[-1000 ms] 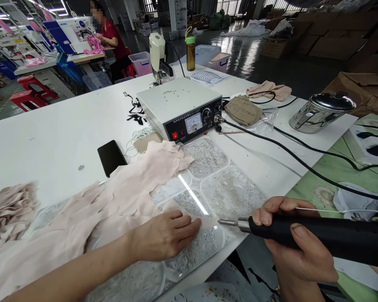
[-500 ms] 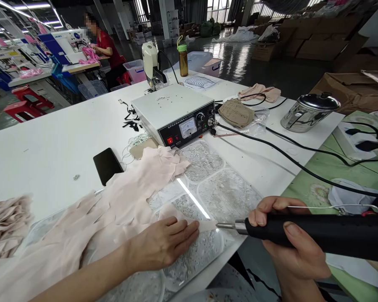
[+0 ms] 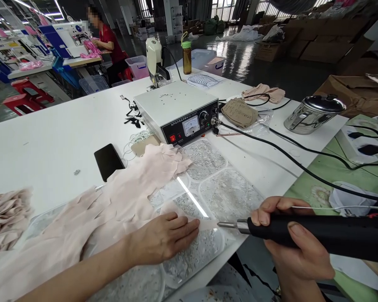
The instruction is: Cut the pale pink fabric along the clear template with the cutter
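Observation:
My right hand (image 3: 299,247) is wrapped round the thick black body of a handheld ultrasonic welder (image 3: 334,235). The tool's pointed metal tip meets the edge of a thin pale pink fabric piece (image 3: 208,224). Fingers lying flat, my left hand (image 3: 173,237) presses that piece onto a clear, scuffed plastic sheet (image 3: 236,193). Whatever lies beneath its palm is hidden. More pale pink fabric pieces (image 3: 129,180) overlap to the left of the hand and under the forearm.
Behind the sheet stands the welder's control box (image 3: 176,109), its black cable (image 3: 271,144) crossing rightward. A phone (image 3: 108,161), crumpled fabric (image 3: 9,218), brown card templates (image 3: 239,113), a steel mug (image 3: 315,113) and a bottle (image 3: 187,58) are on the table. A person (image 3: 108,42) sits sewing far left.
The view has shifted slightly. Both hands keep their places, and the tool tip stays at the fabric's edge.

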